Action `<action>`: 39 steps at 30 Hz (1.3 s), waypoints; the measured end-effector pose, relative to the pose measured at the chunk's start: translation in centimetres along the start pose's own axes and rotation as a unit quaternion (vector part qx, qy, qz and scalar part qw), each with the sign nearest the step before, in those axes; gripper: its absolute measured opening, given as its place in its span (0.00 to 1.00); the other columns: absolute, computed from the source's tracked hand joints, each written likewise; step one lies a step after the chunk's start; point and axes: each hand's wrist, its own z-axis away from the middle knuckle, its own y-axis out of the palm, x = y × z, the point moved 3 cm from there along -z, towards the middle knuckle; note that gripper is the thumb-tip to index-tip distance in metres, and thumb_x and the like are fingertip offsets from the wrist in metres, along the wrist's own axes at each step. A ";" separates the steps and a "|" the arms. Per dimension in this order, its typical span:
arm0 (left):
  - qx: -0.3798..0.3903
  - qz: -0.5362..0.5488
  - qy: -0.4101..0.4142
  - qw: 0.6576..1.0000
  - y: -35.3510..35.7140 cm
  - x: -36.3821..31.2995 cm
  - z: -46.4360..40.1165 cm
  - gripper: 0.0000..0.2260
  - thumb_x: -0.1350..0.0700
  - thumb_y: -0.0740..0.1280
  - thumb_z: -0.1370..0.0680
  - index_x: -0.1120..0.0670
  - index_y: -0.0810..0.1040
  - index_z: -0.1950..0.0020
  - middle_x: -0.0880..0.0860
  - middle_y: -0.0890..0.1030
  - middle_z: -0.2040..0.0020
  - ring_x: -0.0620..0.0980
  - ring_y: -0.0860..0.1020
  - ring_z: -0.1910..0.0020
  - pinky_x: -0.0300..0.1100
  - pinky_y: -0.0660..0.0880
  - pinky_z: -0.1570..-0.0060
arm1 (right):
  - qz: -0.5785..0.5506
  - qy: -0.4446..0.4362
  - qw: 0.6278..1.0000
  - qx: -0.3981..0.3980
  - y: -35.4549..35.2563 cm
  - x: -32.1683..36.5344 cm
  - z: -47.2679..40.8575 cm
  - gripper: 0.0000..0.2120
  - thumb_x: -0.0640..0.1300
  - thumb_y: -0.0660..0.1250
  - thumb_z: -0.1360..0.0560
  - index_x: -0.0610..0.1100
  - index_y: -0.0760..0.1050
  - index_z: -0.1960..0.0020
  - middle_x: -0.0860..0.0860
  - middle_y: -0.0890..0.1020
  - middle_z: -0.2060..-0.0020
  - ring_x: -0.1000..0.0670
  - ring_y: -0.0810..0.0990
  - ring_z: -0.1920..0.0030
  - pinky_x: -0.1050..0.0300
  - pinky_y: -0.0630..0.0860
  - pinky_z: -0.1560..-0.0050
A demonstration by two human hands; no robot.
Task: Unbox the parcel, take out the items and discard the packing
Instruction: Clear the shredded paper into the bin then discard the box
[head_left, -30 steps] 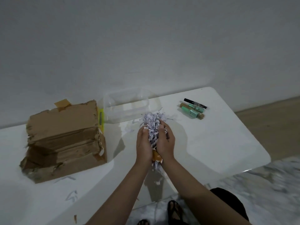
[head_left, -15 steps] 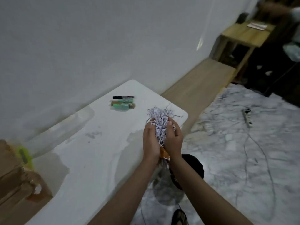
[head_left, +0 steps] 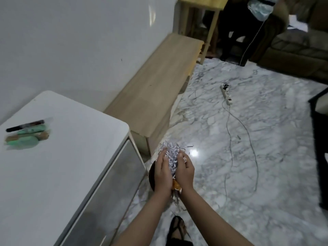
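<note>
A bundle of white shredded paper packing (head_left: 171, 158) is held between my two palms, just past the right edge of the white table (head_left: 62, 166). My left hand (head_left: 162, 172) cups its left side and my right hand (head_left: 184, 172) cups its right side. An orange scrap (head_left: 176, 185) pokes out below the palms. Under my hands sits a dark round bin (head_left: 151, 176) on the floor, mostly hidden by them. The unpacked items (head_left: 26, 134), a black pen and green and brown tubes, lie on the table at far left. The cardboard box is out of view.
A low wooden bench (head_left: 156, 86) runs along the wall behind the table. A white power strip (head_left: 226, 95) with a long cable lies on the marble floor. A dark sofa (head_left: 292, 50) is at the far right, and my sandalled foot (head_left: 177, 229) at the bottom.
I turned right with the shredded paper, carrying it from above the table to beyond its right edge, over the dark bin. The box and clear tub have left the view.
</note>
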 end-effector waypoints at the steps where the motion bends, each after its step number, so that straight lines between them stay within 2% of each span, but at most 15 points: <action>1: -0.003 -0.007 -0.020 1.000 0.5 1.0 -0.4 0.14 0.59 0.55 0.18 0.44 0.74 0.40 0.44 0.74 0.36 0.43 0.70 0.35 0.41 0.66 0.33 | 0.008 0.026 1.000 -0.001 -0.3 -1.2 -0.9 0.14 0.43 0.61 0.21 0.41 0.77 0.38 0.47 0.81 0.43 0.50 0.78 0.42 0.55 0.75 0.41; 4: -0.007 -0.029 -0.080 0.996 1.7 4.5 -2.0 0.13 0.61 0.54 0.18 0.50 0.73 0.39 0.46 0.73 0.39 0.43 0.70 0.38 0.24 0.66 0.46 | 0.031 0.106 0.994 -0.006 -0.8 -4.9 -3.6 0.12 0.45 0.62 0.21 0.41 0.78 0.41 0.45 0.82 0.46 0.47 0.79 0.45 0.49 0.76 0.41; 5: -0.005 -0.037 -0.103 0.994 2.0 6.0 -2.8 0.13 0.61 0.54 0.18 0.50 0.73 0.39 0.47 0.73 0.40 0.43 0.70 0.39 0.23 0.67 0.48 | 0.033 0.132 0.991 -0.012 -0.8 -6.3 -4.5 0.12 0.45 0.63 0.21 0.41 0.78 0.43 0.44 0.82 0.47 0.48 0.79 0.48 0.50 0.76 0.44; 9: -0.007 -0.072 -0.202 0.977 3.2 14.2 -7.7 0.13 0.59 0.55 0.18 0.52 0.74 0.38 0.49 0.75 0.41 0.48 0.72 0.38 0.41 0.69 0.39 | 0.027 0.209 0.976 -0.057 -0.7 -13.2 -9.7 0.07 0.43 0.62 0.22 0.44 0.78 0.55 0.49 0.79 0.61 0.50 0.76 0.59 0.58 0.72 0.60; 15: 0.021 -0.112 -0.316 0.942 4.4 27.2 -16.5 0.13 0.54 0.56 0.19 0.53 0.76 0.40 0.51 0.78 0.45 0.52 0.76 0.45 0.45 0.73 0.44 | 0.026 0.300 0.950 -0.076 -0.2 -25.6 -18.9 0.15 0.44 0.60 0.21 0.45 0.71 0.67 0.50 0.74 0.70 0.52 0.72 0.69 0.61 0.69 0.72; 18: 0.051 -0.115 -0.360 0.924 4.2 34.6 -20.6 0.17 0.45 0.59 0.24 0.51 0.76 0.40 0.53 0.79 0.44 0.54 0.77 0.44 0.50 0.73 0.40 | 0.020 0.334 0.942 -0.016 0.6 -30.9 -22.3 0.15 0.49 0.59 0.21 0.42 0.76 0.60 0.46 0.79 0.65 0.50 0.77 0.66 0.60 0.73 0.67; 20: 0.063 -0.130 -0.384 0.912 3.2 39.2 -22.8 0.24 0.40 0.58 0.27 0.50 0.73 0.35 0.53 0.77 0.38 0.56 0.76 0.41 0.54 0.72 0.38 | 0.032 0.342 0.939 0.019 1.0 -34.1 -24.0 0.19 0.55 0.58 0.21 0.41 0.77 0.43 0.44 0.81 0.49 0.46 0.81 0.52 0.54 0.78 0.55; 22: 0.067 -0.143 -0.387 0.909 2.4 41.3 -24.0 0.24 0.40 0.55 0.23 0.49 0.70 0.31 0.52 0.74 0.34 0.56 0.74 0.38 0.55 0.71 0.36 | 0.062 0.342 0.937 0.025 0.6 -35.6 -25.0 0.26 0.58 0.57 0.21 0.46 0.66 0.28 0.47 0.73 0.33 0.44 0.74 0.36 0.50 0.75 0.43; 26: 0.063 -0.134 -0.384 0.911 2.4 37.0 -22.8 0.24 0.43 0.54 0.20 0.51 0.65 0.27 0.53 0.69 0.29 0.55 0.70 0.33 0.53 0.67 0.33 | 0.064 0.330 0.941 0.025 0.4 -34.2 -24.5 0.28 0.57 0.57 0.21 0.46 0.60 0.25 0.48 0.65 0.27 0.45 0.65 0.28 0.53 0.65 0.35; 29: 0.051 -0.132 -0.392 0.909 2.5 32.4 -20.4 0.22 0.44 0.54 0.19 0.55 0.69 0.30 0.56 0.73 0.33 0.56 0.72 0.37 0.51 0.69 0.36 | 0.036 0.342 0.939 0.024 0.2 -33.5 -23.1 0.36 0.67 0.64 0.34 0.48 0.70 0.31 0.49 0.73 0.32 0.45 0.73 0.35 0.48 0.69 0.32; 31: 0.038 -0.142 -0.376 0.915 2.5 28.6 -18.6 0.20 0.46 0.54 0.19 0.56 0.72 0.34 0.54 0.75 0.38 0.56 0.74 0.40 0.48 0.71 0.40 | 0.023 0.344 0.939 0.009 -0.3 -33.4 -22.3 0.36 0.67 0.65 0.38 0.47 0.75 0.36 0.49 0.78 0.38 0.46 0.78 0.40 0.44 0.73 0.36; 33: 0.017 -0.149 -0.347 0.926 2.3 24.5 -16.5 0.16 0.48 0.54 0.18 0.54 0.76 0.42 0.54 0.77 0.44 0.55 0.75 0.46 0.45 0.72 0.45 | 0.022 0.333 0.943 0.006 -0.4 -29.4 -20.2 0.26 0.60 0.65 0.32 0.45 0.78 0.41 0.49 0.80 0.44 0.47 0.79 0.44 0.46 0.75 0.39; 36: -0.015 -0.164 -0.281 0.945 1.8 17.3 -12.9 0.11 0.51 0.55 0.19 0.53 0.74 0.54 0.51 0.76 0.55 0.51 0.73 0.54 0.43 0.70 0.52 | 0.035 0.288 0.957 0.005 0.0 -19.7 -15.5 0.09 0.52 0.63 0.29 0.49 0.74 0.65 0.52 0.76 0.64 0.51 0.73 0.63 0.56 0.71 0.60; 38: -0.029 -0.155 -0.232 0.960 1.0 12.7 -10.2 0.11 0.52 0.57 0.20 0.54 0.74 0.57 0.50 0.75 0.61 0.51 0.73 0.58 0.44 0.69 0.56 | 0.042 0.249 0.967 0.001 0.3 -14.6 -12.9 0.12 0.45 0.61 0.26 0.48 0.69 0.69 0.52 0.71 0.70 0.52 0.68 0.68 0.57 0.67 0.66; 39: -0.038 -0.151 -0.210 0.965 0.5 10.6 -8.9 0.10 0.52 0.57 0.21 0.54 0.74 0.59 0.51 0.75 0.63 0.51 0.73 0.59 0.44 0.69 0.58 | 0.047 0.226 0.973 0.002 0.6 -12.2 -11.5 0.11 0.44 0.61 0.25 0.47 0.72 0.66 0.51 0.74 0.68 0.51 0.71 0.67 0.56 0.70 0.64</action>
